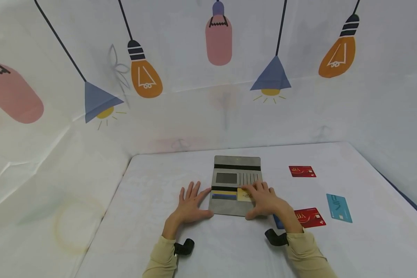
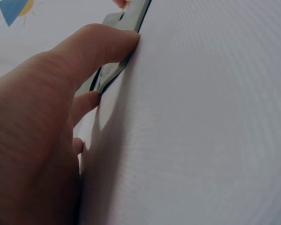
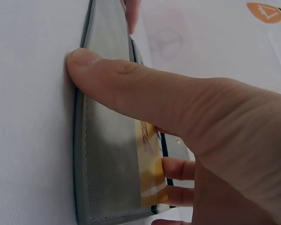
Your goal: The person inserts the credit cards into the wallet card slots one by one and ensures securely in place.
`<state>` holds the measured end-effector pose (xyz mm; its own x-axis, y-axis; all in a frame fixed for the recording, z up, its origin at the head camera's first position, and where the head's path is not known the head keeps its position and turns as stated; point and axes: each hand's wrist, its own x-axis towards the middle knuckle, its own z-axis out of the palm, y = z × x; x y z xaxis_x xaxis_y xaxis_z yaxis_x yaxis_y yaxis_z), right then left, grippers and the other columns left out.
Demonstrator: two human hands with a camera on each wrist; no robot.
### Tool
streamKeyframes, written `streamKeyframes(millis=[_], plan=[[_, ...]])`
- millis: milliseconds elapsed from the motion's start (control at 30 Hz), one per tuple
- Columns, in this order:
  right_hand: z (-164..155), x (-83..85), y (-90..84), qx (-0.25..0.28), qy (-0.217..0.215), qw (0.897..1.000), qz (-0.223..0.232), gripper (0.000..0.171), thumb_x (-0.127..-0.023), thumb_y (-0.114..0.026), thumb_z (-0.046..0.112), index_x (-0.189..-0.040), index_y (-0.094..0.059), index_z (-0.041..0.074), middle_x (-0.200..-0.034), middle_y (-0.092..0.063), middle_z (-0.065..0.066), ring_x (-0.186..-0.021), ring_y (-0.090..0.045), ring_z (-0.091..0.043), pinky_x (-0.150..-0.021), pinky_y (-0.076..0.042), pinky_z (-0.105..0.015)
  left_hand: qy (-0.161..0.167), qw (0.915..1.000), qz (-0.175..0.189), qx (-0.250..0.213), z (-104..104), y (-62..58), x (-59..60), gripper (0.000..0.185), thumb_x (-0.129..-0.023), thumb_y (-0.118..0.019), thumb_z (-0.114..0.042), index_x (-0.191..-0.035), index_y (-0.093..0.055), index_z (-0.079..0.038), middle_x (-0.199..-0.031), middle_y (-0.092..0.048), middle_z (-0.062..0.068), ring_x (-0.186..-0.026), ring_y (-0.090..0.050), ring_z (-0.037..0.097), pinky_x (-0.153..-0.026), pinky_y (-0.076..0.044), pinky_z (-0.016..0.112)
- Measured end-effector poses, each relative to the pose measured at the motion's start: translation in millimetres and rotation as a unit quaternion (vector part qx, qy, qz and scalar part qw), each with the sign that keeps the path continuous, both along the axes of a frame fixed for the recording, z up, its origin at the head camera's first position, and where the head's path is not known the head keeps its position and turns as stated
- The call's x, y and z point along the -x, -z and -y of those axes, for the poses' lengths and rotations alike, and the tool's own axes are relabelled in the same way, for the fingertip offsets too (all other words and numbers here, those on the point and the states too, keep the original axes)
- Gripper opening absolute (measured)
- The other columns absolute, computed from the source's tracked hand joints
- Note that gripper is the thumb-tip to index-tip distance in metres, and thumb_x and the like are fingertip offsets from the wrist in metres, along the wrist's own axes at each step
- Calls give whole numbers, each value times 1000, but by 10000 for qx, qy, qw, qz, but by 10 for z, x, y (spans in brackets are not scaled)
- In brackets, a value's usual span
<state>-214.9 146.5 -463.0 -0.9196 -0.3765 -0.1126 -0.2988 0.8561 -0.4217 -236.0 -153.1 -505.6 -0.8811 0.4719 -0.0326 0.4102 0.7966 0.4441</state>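
Observation:
A grey wallet lies unfolded on the white table. In its near pocket sit a yellow card on the right and other cards, yellow and blue at their edges, on the left. My left hand is spread beside the wallet, its thumb and index finger touching the left edge. My right hand reaches over the right side. In the right wrist view, its thumb rests at the wallet's near edge while the fingertips touch the yellow card.
Right of the wallet lie a red card farther back, a second red card nearer, and a teal card. A blue card is partly hidden under my right forearm. White patterned sheeting stands behind the table.

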Motion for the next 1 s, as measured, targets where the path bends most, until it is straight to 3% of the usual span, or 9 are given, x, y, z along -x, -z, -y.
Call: streamKeyframes(millis=[267,567,1000], plan=[[-58,60,58,126,-65,9998,-121,89,-68,-89,41,-143,-49,16,-135,-40,-17,-123,-34,-39,-96,-31,-60,-33,10000,6,44,-3,-7,1,82,-83,-67,-54,-153,-39,-21,-164,-15,18,-152,-1,40,-115,1,65],[-95,88,84,201,-70,9991,-370,89,-66,-90,42,-142,-51,20,-133,-42,-14,-121,-37,-36,-91,-33,-57,-59,10000,-19,76,-8,-8,-2,83,-83,-67,-55,-153,-39,-21,-164,-15,17,-152,-2,40,-115,1,65],[-131,137,155,397,11,9960,-798,85,-65,-91,39,-140,-54,21,-130,-45,-10,-122,-36,-34,-95,-33,-55,-27,10000,-45,31,-13,-16,-17,81,-85,-65,-55,-153,-38,-21,-164,-16,18,-151,-3,40,-115,0,65]])
